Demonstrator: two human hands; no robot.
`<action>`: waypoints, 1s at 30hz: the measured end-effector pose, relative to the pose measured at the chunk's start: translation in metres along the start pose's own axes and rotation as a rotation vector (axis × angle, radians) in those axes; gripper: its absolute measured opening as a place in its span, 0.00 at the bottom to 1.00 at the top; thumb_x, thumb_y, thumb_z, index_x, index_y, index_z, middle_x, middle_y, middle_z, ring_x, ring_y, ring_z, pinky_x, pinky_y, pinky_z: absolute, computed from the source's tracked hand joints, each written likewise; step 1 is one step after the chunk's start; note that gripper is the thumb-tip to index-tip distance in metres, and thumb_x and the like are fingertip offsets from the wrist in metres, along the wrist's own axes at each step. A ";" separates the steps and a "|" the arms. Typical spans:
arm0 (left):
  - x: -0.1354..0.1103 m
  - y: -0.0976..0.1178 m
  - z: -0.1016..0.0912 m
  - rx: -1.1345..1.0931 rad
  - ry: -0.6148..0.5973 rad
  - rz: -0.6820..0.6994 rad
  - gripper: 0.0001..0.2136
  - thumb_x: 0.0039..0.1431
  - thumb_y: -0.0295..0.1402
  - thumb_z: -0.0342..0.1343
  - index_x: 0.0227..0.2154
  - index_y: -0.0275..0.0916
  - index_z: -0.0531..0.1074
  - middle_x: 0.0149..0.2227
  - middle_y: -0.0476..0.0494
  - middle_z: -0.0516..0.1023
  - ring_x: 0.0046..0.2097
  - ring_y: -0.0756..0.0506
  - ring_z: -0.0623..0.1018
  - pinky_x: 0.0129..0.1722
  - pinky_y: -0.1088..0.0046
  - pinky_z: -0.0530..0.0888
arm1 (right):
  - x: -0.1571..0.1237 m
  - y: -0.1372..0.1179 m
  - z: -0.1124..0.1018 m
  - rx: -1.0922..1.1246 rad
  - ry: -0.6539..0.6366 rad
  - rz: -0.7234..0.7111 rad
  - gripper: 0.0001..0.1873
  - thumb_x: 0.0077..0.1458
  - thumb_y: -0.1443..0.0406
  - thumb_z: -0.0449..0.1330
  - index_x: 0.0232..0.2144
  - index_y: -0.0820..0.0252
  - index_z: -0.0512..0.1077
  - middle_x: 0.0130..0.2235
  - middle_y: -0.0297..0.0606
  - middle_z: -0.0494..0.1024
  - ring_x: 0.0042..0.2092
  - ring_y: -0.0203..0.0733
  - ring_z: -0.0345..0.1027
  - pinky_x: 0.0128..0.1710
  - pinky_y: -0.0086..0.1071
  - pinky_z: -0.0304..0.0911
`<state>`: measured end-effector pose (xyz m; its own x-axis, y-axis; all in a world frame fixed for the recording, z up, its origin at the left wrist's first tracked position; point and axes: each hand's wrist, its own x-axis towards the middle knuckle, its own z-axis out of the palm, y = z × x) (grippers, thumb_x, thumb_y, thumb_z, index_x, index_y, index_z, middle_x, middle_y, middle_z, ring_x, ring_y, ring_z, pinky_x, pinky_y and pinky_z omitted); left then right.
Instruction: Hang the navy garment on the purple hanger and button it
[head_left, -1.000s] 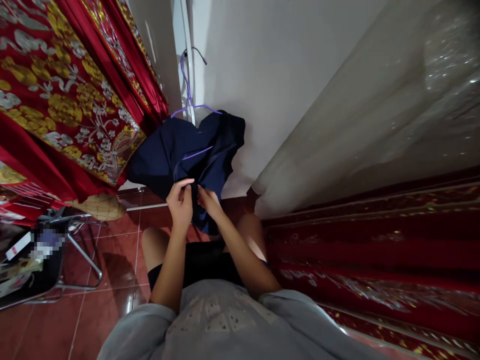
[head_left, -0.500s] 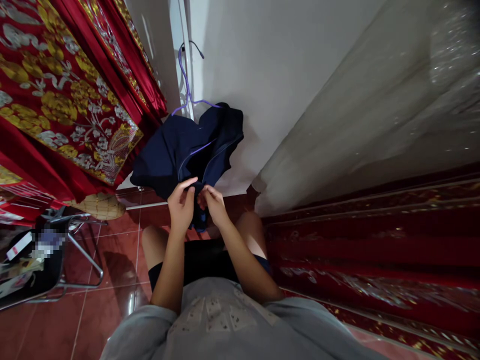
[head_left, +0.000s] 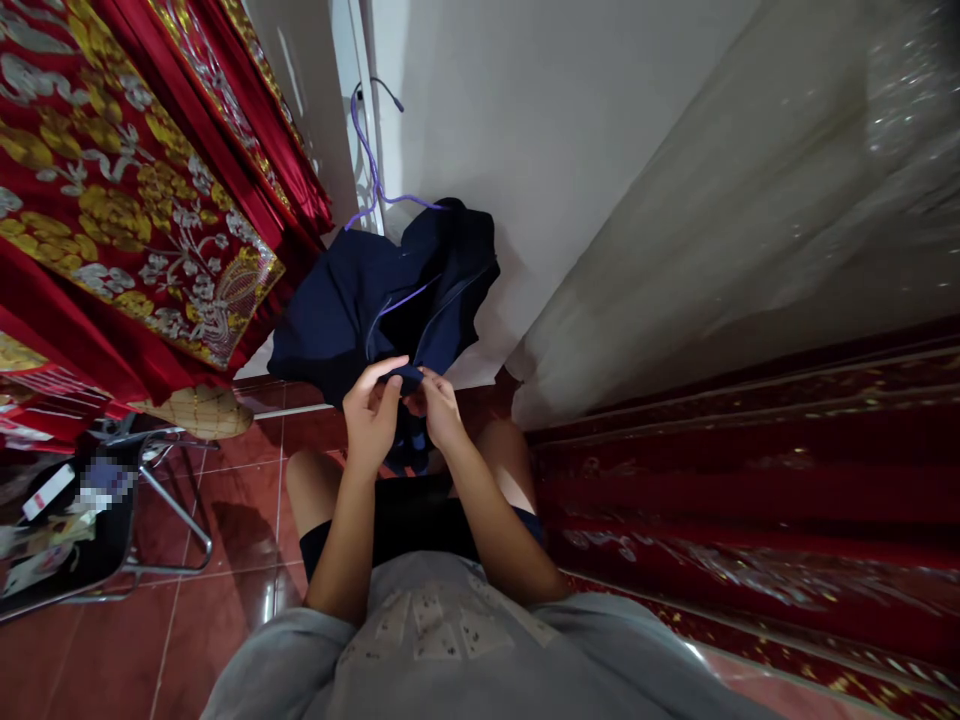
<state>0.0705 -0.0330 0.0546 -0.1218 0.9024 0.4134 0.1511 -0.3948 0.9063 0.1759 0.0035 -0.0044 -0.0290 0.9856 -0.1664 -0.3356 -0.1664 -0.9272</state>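
Observation:
A dark navy garment [head_left: 352,310] hangs on a purple wire hanger [head_left: 369,170] hooked high on the white wall corner. My left hand [head_left: 373,418] pinches the garment's lower front edge between thumb and fingers. Close beside it, my right hand [head_left: 440,412] pinches the same edge from the right. Both hands are closed on the cloth just below the hanger's bar, in front of my knees.
Red cloth with gold and silver flowers [head_left: 112,190] hangs at the left. A metal-framed chair [head_left: 161,520] with clutter stands on the red tiled floor at lower left. A clear plastic-covered garment [head_left: 750,230] and a red patterned surface [head_left: 750,500] fill the right.
The garment and hanger have shifted slightly up and to the right. My hands have drawn closer together on its lower edge and moved a little right.

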 end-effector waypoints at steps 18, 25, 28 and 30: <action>-0.012 -0.085 -0.009 0.198 -0.071 -0.062 0.08 0.56 0.23 0.54 0.38 0.39 0.69 0.32 0.50 0.74 0.35 0.49 0.76 0.38 0.75 0.72 | -0.015 -0.013 0.012 -0.118 -0.143 -0.047 0.10 0.49 0.57 0.62 0.27 0.59 0.71 0.22 0.36 0.79 0.18 0.31 0.56 0.19 0.29 0.50; -0.004 -0.093 0.000 0.257 -0.022 0.030 0.06 0.64 0.31 0.54 0.30 0.39 0.69 0.30 0.48 0.72 0.35 0.48 0.74 0.38 0.74 0.70 | 0.024 -0.072 0.017 -0.026 -0.113 -0.094 0.09 0.58 0.65 0.59 0.26 0.61 0.71 0.21 0.32 0.76 0.16 0.25 0.52 0.16 0.26 0.44; 0.001 -0.105 0.002 0.294 -0.071 0.072 0.07 0.64 0.32 0.55 0.30 0.39 0.68 0.29 0.48 0.71 0.33 0.47 0.74 0.36 0.72 0.71 | 0.055 -0.133 0.027 -0.044 -0.061 -0.166 0.12 0.61 0.68 0.59 0.24 0.62 0.69 0.18 0.31 0.74 0.15 0.24 0.50 0.13 0.23 0.43; 0.009 -0.111 0.000 0.313 -0.117 0.104 0.07 0.64 0.32 0.55 0.29 0.39 0.69 0.29 0.47 0.71 0.32 0.47 0.74 0.34 0.72 0.71 | 0.069 -0.168 0.036 -0.052 -0.063 -0.218 0.13 0.62 0.69 0.58 0.24 0.62 0.68 0.18 0.29 0.73 0.15 0.23 0.50 0.13 0.20 0.43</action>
<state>0.0529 0.0196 -0.0425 0.0202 0.8808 0.4730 0.4529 -0.4298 0.7811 0.1963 0.1007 0.1519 -0.0200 0.9980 0.0594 -0.2911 0.0510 -0.9553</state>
